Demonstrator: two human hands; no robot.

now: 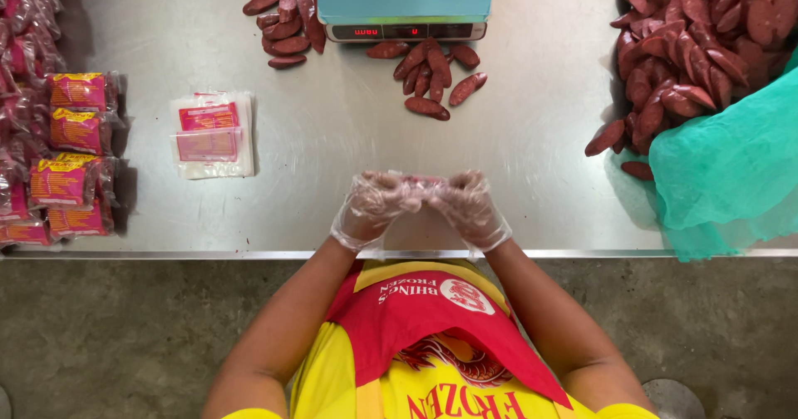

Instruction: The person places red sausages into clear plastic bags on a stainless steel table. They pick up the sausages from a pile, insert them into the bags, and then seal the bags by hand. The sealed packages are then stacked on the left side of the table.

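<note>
1. Head view shows both hands in clear plastic gloves, left hand (371, 205) and right hand (468, 207), pressed together over the steel table (532, 136).
2. Between the fingers sits a small reddish packet (422, 183) — both hands close on it, near the table's front edge.
3. Empty pouches (212, 134) lie to the left.
4. Loose sausages (432, 78) lie before the scale (404, 3) — well apart from the hands.

A steel desk (349, 136) carried a teal weighing scale (404, 3) at its far edge, with loose red sausages (432, 78) before it. Empty pouches (212, 134) lay left, filled packets (75, 153) further left, and a sausage heap (690, 45) beside green netting (731, 170) right.
</note>
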